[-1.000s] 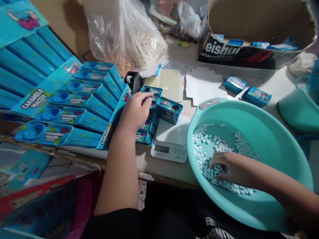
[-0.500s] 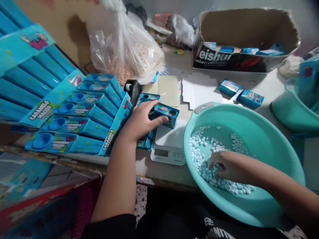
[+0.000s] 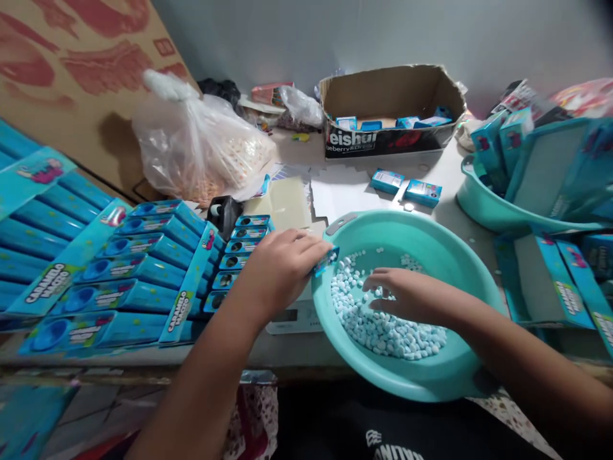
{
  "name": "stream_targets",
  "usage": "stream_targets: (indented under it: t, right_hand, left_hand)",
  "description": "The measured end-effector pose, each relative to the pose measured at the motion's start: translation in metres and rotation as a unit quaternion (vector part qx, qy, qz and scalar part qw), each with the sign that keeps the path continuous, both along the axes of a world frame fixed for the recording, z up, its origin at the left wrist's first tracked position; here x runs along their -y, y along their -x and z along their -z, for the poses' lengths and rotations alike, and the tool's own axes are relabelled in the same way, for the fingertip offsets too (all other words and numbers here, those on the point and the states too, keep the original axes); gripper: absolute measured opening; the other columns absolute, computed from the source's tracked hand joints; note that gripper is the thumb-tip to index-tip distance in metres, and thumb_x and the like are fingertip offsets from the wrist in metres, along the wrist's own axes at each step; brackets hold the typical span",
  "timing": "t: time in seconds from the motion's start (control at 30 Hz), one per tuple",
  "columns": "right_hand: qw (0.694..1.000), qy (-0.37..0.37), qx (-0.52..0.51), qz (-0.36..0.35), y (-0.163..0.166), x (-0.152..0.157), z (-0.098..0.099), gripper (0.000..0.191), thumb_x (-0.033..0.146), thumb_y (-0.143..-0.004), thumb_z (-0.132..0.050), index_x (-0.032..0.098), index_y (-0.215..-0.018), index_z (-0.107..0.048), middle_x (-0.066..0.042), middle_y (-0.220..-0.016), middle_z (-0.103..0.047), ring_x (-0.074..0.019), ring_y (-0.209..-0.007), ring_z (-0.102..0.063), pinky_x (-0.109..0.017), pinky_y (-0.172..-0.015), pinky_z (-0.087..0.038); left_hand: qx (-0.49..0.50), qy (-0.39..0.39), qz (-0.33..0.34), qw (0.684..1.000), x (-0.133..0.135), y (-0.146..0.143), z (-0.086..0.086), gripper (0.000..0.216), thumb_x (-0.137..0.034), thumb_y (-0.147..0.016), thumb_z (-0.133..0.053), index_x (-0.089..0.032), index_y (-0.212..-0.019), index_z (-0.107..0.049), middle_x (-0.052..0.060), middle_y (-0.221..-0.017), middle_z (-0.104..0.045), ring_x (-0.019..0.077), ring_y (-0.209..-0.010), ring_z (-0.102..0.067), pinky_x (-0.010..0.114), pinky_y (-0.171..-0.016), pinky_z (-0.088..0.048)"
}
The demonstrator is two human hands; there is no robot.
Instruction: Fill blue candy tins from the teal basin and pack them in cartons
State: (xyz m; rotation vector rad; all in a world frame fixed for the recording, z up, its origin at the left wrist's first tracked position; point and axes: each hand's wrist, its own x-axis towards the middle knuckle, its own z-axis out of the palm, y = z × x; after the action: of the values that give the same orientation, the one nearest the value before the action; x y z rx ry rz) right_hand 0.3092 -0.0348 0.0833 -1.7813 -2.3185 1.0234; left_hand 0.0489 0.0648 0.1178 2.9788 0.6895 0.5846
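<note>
My left hand (image 3: 282, 268) is closed round a small blue candy box (image 3: 327, 260) and holds it over the rim of the teal basin (image 3: 431, 377). My right hand (image 3: 407, 295) rests inside the basin on a heap of small white-blue candies (image 3: 378, 326), fingers curled, whatever they hold hidden. A white scale (image 3: 293, 317) sits under my left hand, mostly covered. A row of small blue boxes (image 3: 239, 246) stands just left of that hand.
Long blue display cartons (image 3: 138, 268) are stacked at the left. A tape dispenser (image 3: 224, 214), a plastic bag (image 3: 201, 150) and a cardboard box (image 3: 390, 115) lie behind. Two small boxes (image 3: 407, 186) lie on the table. A second basin (image 3: 498, 211) with blue cartons stands at the right.
My left hand picked a small blue box off the scale and carried it right to the basin's rim. My right hand shifted up-left in the candies. The camera tilted up.
</note>
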Motion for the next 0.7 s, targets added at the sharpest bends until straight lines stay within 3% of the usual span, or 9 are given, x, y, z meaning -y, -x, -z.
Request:
stream_targets:
  t: [0.1,0.17,0.3,0.37,0.47,0.53,0.6,0.7]
  right_hand:
    - [1.000,0.009,0.002,-0.017,-0.001,0.003,0.001,0.027,0.033,-0.094,-0.060,0.022,-0.118,-0.066,-0.007,-0.115,-0.066,-0.0262,-0.099,-0.064,-0.039,-0.085,-0.048]
    - [1.000,0.014,0.003,-0.017,-0.001,0.003,0.000,0.027,0.033,-0.094,-0.060,0.021,-0.118,-0.066,-0.008,-0.115,-0.066,-0.0268,-0.099,-0.064,-0.040,-0.084,-0.048]
    - [1.000,0.008,0.001,-0.005,-0.003,0.001,-0.002,0.029,0.035,-0.095,-0.057,0.020,-0.120,-0.065,-0.008,-0.116,-0.068,-0.0265,-0.099,-0.064,-0.038,-0.082,-0.048]
    - [1.000,0.012,0.001,-0.005,-0.005,0.001,-0.001,0.030,0.036,-0.096,-0.056,0.020,-0.120,-0.065,-0.008,-0.117,-0.067,-0.0265,-0.099,-0.064,-0.038,-0.081,-0.047]
    - [0.999,0.030,0.011,-0.008,-0.007,0.003,0.001,0.031,0.037,-0.095,-0.055,0.020,-0.120,-0.065,-0.009,-0.116,-0.067,-0.0273,-0.099,-0.064,-0.037,-0.080,-0.046]
    - [0.999,0.035,0.015,-0.010,-0.007,0.004,0.002,0.031,0.035,-0.096,-0.053,0.019,-0.120,-0.065,-0.010,-0.115,-0.067,-0.0280,-0.100,-0.064,-0.037,-0.080,-0.046]
    - [0.999,0.039,0.019,-0.012,-0.007,0.004,0.003,0.031,0.033,-0.096,-0.052,0.018,-0.120,-0.065,-0.012,-0.115,-0.068,-0.0286,-0.100,-0.064,-0.037,-0.081,-0.046]
    - [0.998,0.057,0.025,-0.009,-0.006,0.002,0.003,0.032,0.034,-0.096,-0.052,0.017,-0.120,-0.064,-0.012,-0.117,-0.068,-0.0290,-0.101,-0.064,-0.036,-0.082,-0.045]
  left_hand:
    - [-0.003,-0.060,-0.017,0.998,0.000,-0.005,0.003,0.040,-0.013,-0.092,-0.050,-0.026,-0.129,-0.060,0.003,-0.127,-0.068,0.0305,-0.115,-0.059,0.050,-0.094,-0.047]
    - [-0.001,-0.053,-0.028,0.998,-0.002,-0.003,0.007,0.044,-0.012,-0.089,-0.053,-0.026,-0.131,-0.058,0.004,-0.128,-0.068,0.0315,-0.115,-0.058,0.050,-0.093,-0.047]
    - [0.039,0.037,-0.045,0.998,-0.007,0.009,0.014,0.040,-0.022,-0.089,-0.060,-0.024,-0.128,-0.058,0.008,-0.123,-0.068,0.0300,-0.113,-0.061,0.047,-0.094,-0.050]
    - [0.109,0.088,-0.099,0.985,-0.010,0.016,0.021,0.036,-0.033,-0.088,-0.066,-0.024,-0.123,-0.060,0.007,-0.119,-0.069,0.0281,-0.112,-0.063,0.044,-0.097,-0.051]
    - [0.214,0.195,-0.202,0.935,-0.018,0.026,0.039,0.047,-0.044,-0.078,-0.078,-0.024,-0.117,-0.061,0.006,-0.112,-0.069,0.0262,-0.101,-0.068,0.038,-0.087,-0.057]
    - [0.258,0.269,-0.233,0.898,-0.025,0.031,0.052,0.052,-0.044,-0.073,-0.081,-0.023,-0.115,-0.059,0.006,-0.110,-0.069,0.0251,-0.097,-0.069,0.035,-0.082,-0.058]
    - [0.244,0.312,-0.246,0.884,-0.031,0.033,0.060,0.052,-0.042,-0.071,-0.081,-0.021,-0.113,-0.059,0.006,-0.106,-0.069,0.0252,-0.095,-0.069,0.036,-0.081,-0.059]
    - [0.181,0.305,-0.252,0.900,-0.034,0.032,0.063,0.046,-0.038,-0.074,-0.077,-0.022,-0.115,-0.063,0.006,-0.110,-0.070,0.0270,-0.100,-0.068,0.042,-0.088,-0.057]
